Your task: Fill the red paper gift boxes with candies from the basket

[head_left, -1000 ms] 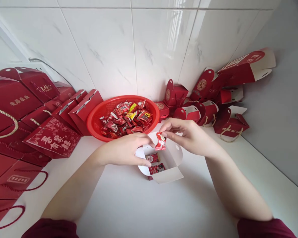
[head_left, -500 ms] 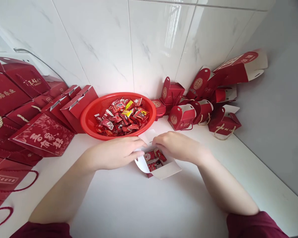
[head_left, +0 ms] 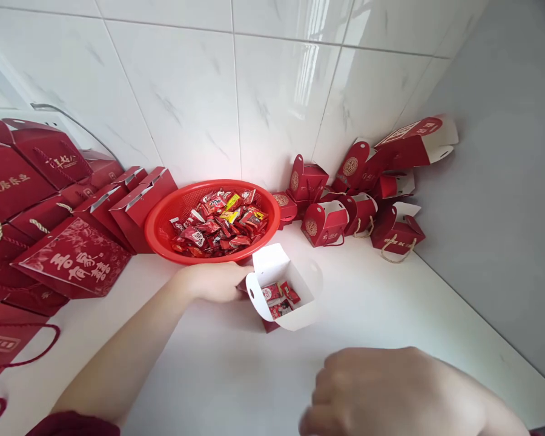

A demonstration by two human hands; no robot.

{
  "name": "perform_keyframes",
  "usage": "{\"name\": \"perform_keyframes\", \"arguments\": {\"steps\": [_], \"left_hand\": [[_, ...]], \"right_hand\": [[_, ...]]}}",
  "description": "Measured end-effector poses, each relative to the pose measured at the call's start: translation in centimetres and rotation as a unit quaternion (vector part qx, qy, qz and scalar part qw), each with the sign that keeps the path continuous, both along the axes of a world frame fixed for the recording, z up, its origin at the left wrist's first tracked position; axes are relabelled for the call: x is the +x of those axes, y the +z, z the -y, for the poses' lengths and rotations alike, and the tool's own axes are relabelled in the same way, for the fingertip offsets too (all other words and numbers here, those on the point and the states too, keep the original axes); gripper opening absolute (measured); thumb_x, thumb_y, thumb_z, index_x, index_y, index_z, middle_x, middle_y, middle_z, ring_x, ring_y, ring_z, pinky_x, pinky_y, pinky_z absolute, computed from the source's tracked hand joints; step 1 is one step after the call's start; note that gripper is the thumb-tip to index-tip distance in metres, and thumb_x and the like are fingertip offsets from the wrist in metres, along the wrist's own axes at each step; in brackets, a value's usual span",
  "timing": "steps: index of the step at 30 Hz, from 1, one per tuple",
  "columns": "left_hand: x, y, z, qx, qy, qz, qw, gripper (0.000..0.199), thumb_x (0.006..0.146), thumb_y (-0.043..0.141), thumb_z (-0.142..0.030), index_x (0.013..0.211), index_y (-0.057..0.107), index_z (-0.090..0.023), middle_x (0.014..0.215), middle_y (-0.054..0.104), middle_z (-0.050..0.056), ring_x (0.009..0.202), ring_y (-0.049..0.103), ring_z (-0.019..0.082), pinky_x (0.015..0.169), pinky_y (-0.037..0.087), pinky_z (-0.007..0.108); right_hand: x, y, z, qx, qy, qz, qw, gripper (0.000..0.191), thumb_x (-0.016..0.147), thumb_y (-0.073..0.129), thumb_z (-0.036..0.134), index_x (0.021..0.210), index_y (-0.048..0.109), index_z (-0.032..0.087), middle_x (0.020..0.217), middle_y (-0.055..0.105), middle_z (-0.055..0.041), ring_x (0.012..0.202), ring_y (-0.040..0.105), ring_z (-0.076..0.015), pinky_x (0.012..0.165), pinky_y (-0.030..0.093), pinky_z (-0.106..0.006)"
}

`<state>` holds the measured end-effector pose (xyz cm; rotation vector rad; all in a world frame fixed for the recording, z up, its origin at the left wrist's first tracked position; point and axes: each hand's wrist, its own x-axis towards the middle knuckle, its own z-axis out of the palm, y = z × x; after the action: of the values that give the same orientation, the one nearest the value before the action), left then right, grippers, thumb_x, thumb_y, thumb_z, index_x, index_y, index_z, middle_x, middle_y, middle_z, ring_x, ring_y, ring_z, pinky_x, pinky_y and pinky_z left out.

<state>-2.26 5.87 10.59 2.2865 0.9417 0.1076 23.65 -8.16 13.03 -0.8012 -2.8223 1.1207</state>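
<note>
A: Nearest first: what to make of the right hand [head_left: 386, 390]?

B: Low over the surface [head_left: 227, 378], close to the camera and well apart from the box [head_left: 300, 283], back of the hand upward, fingers curled under and blurred; can't tell about anything pinched in that grip

A: And farther in, the left hand [head_left: 215, 281]?

B: Up against the outer left side of the open box, fingertips lost behind the cardboard; can't tell spread from pressed together in that grip either

A: Any advice for steadying the box, then?

B: Brace low on a wall, lightly, to spare the thin upright flaps from creasing; leave the wrapped sweets [head_left: 280, 309] lying on the bottom, below the fold lines

A: Any readable lettering?

B: On those sweets, only tiny print; on the slanted carton [head_left: 72, 260] at far left, big white characters, seemingly 吾家有囍; on a large carton [head_left: 9, 181] above, gold 安居乐业

A: And beyond?

B: Behind the left hand, a red basket [head_left: 195, 259] heaped with candies [head_left: 218, 224], white lettering on wrappers but no legible brand; last, near the tiled wall [head_left: 200, 91], small boxes [head_left: 326, 229] with round gold emblems, script too small to read
</note>
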Motion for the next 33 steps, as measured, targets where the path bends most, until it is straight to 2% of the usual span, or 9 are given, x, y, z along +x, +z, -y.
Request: {"name": "perform_keyframes", "arguments": {"steps": [3,6,9,12,15,20,26,30,33], "left_hand": [[1.1,-1.5,-1.2,-0.055,-0.063,0.032,0.996,0.028,0.077,0.066,-0.029,0.104,0.07,-0.024,0.103,0.074,0.005,0.098,0.066,0.025,0.089,0.05,0.032],[2.3,-2.7,-1.5,-0.049,-0.032,0.122,0.991,0.038,0.081,0.065,-0.03,0.118,0.065,-0.021,0.118,0.07,0.009,0.114,0.061,0.028,0.102,0.046,0.038],[3.1,-3.3,-1.3,-0.054,-0.005,0.17,0.984,0.045,0.088,0.058,-0.031,0.132,0.057,-0.023,0.134,0.061,0.01,0.127,0.053,0.027,0.108,0.041,0.042],[3.6,-2.9,-1.0,-0.061,-0.024,0.161,0.985,0.062,0.087,0.058,-0.027,0.146,0.041,-0.027,0.143,0.053,0.01,0.129,0.051,0.027,0.109,0.041,0.043],[3.6,-1.9,-0.4,-0.05,-0.045,0.111,0.991,0.079,0.083,0.059,-0.018,0.154,0.026,-0.03,0.144,0.052,0.009,0.123,0.057,0.027,0.104,0.045,0.039],[3.6,-0.1,0.6,0.019,-0.095,0.068,0.993,0.06,0.09,0.057,-0.024,0.147,0.042,-0.036,0.15,0.046,0.003,0.132,0.049,0.024,0.11,0.038,0.032],[3.9,-0.2,0.4,0.061,-0.049,0.01,0.997,0.047,0.091,0.058,-0.049,0.134,0.06,-0.03,0.114,0.068,0.005,0.105,0.063,0.022,0.094,0.045,0.029],[4.6,-0.1,1.2,0.085,-0.064,-0.007,0.994,0.045,0.092,0.054,-0.054,0.122,0.069,-0.023,0.099,0.072,0.006,0.09,0.066,0.021,0.077,0.044,0.027],[5.3,-0.1,2.1,0.117,-0.081,-0.013,0.99,0.047,0.097,0.044,-0.052,0.084,0.075,-0.02,0.074,0.069,0.004,0.067,0.062,0.017,0.061,0.037,0.026]], "right_hand": [[-1.2,-2.2,-0.1,0.087,-0.002,0.068,0.994,0.015,0.085,0.067,0.027,0.097,0.071,0.02,0.077,0.072,-0.0073,0.07,0.067,-0.0246,0.061,0.045,-0.034],[-0.9,-3.9,-1.0,0.125,-0.042,0.054,0.99,0.011,0.091,0.058,0.024,0.095,0.068,0.02,0.081,0.072,-0.0045,0.07,0.066,-0.0195,0.061,0.043,-0.03],[0.5,-5.7,-1.7,0.186,-0.15,-0.03,0.97,0.018,0.094,0.048,0.018,0.087,0.064,0.021,0.076,0.068,-0.0033,0.068,0.062,-0.0168,0.062,0.043,-0.029],[2.0,-7.9,-2.2,0.248,-0.275,-0.137,0.919,0.013,0.095,0.047,0.018,0.093,0.06,0.021,0.076,0.066,-0.004,0.066,0.059,-0.0178,0.064,0.047,-0.033],[3.1,-10.3,-2.8,0.274,-0.332,-0.232,0.872,0.018,0.094,0.048,0.015,0.107,0.056,0.025,0.09,0.066,-0.0063,0.078,0.063,-0.0201,0.07,0.052,-0.036],[3.7,-12.5,-3.3,0.3,-0.342,-0.249,0.855,0.04,0.094,0.052,0.016,0.131,0.049,0.03,0.122,0.06,-0.0123,0.103,0.065,-0.0246,0.077,0.058,-0.04],[3.4,-12.0,-3.4,0.223,-0.309,-0.235,0.894,0.04,0.094,0.056,0.025,0.134,0.05,0.027,0.133,0.056,-0.0131,0.121,0.057,-0.0265,0.095,0.053,-0.044],[3.3,-11.4,-3.4,0.203,-0.306,-0.281,0.887,0.027,0.089,0.063,0.035,0.114,0.058,0.024,0.113,0.062,-0.0117,0.107,0.059,-0.0275,0.09,0.052,-0.045],[3.1,-11.5,-3.2,0.185,-0.344,-0.299,0.871,0.008,0.095,0.054,0.031,0.097,0.058,0.024,0.096,0.062,-0.008,0.09,0.059,-0.0236,0.08,0.052,-0.041]]}}
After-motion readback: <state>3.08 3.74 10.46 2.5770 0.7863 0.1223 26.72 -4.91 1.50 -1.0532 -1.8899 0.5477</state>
